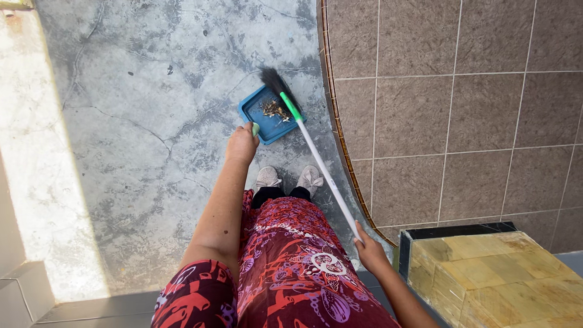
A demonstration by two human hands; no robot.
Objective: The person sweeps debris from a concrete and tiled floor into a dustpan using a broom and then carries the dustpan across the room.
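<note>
White-handled broom [319, 164] over littered blue dustpan [270, 115]

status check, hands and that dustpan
Left hand gripping pale green handle of blue plastic dustpan. Right hand holding white broom stick. Debris in pan; nothing blocking.

The floor [152, 121] is grey concrete, stained in darker and lighter patches, with thin cracks that run across it. On the left side a bright band of sunlight [36, 152] falls on the concrete and makes it almost white. On the right there is a raised area of brown square tiles [461, 109] with pale joints, and its curved edge [335, 121] has a narrow orange-brown border. In the lower right corner stands a block of yellowish stone tiles [492, 273] with a dark frame
</note>
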